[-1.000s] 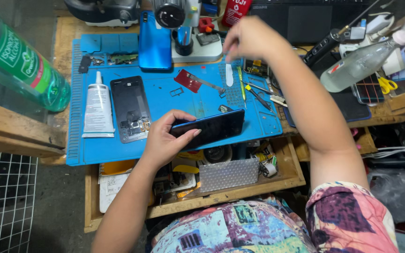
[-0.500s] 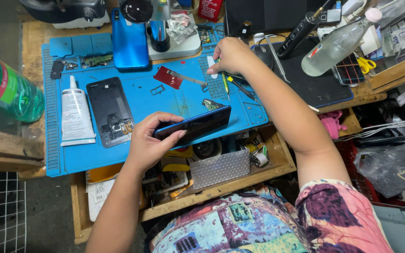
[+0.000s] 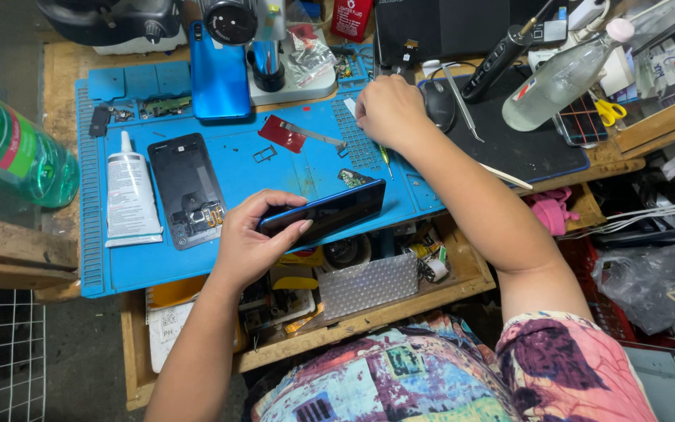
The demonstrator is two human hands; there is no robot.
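Blue repair mat (image 3: 220, 258) covers my workbench. My left hand (image 3: 251, 242) grips a dark smartphone (image 3: 326, 212) at the mat's near edge, fingers wrapped around it. My right hand (image 3: 388, 109) curls over thin tools (image 3: 385, 159) at the mat's far right corner, beside the microscope (image 3: 263, 47).

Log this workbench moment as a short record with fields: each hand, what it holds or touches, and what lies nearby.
left hand: grips a dark phone by its edge, tilted above the blue mat
right hand: closed, knuckles up, at the mat's far right; a thin tool pokes out below it
on mat: opened phone body, white glue tube, red part
beyond mat: microscope, clear bottle
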